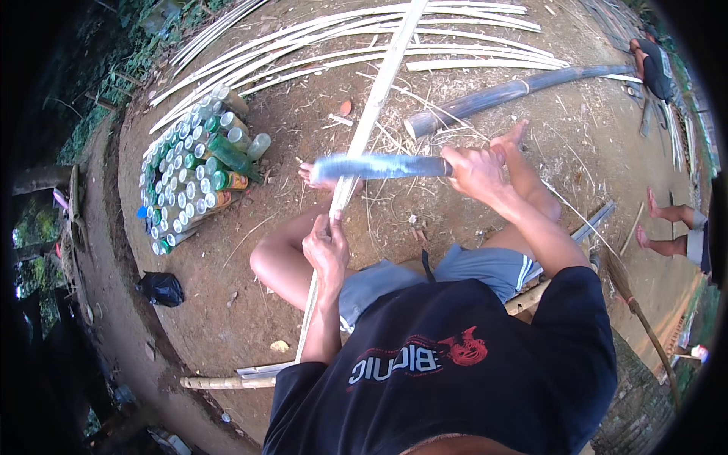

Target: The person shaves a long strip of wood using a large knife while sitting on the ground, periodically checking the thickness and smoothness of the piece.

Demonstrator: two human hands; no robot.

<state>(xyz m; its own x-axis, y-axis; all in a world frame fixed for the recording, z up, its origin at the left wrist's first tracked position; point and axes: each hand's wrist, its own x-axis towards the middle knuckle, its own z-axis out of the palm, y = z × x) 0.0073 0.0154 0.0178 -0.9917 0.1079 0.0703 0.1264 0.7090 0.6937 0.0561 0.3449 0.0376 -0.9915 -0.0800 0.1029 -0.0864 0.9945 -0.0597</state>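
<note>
I sit on bare dirt with my knees apart. My left hand (326, 246) grips a long pale bamboo strip (375, 98) that runs from beside my left leg up and away to the top of the view. My right hand (472, 171) is closed on the handle of a broad-bladed knife (379, 167). The blade lies crosswise over the strip, just above my left hand, its tip pointing left.
Several split bamboo slats (341, 45) lie fanned across the ground ahead. A dark bamboo pole (500, 95) lies to the right of the strip. A stack of bottles (189, 167) stands at left, a black bag (161, 288) below it. Other people's legs (671, 227) show at right.
</note>
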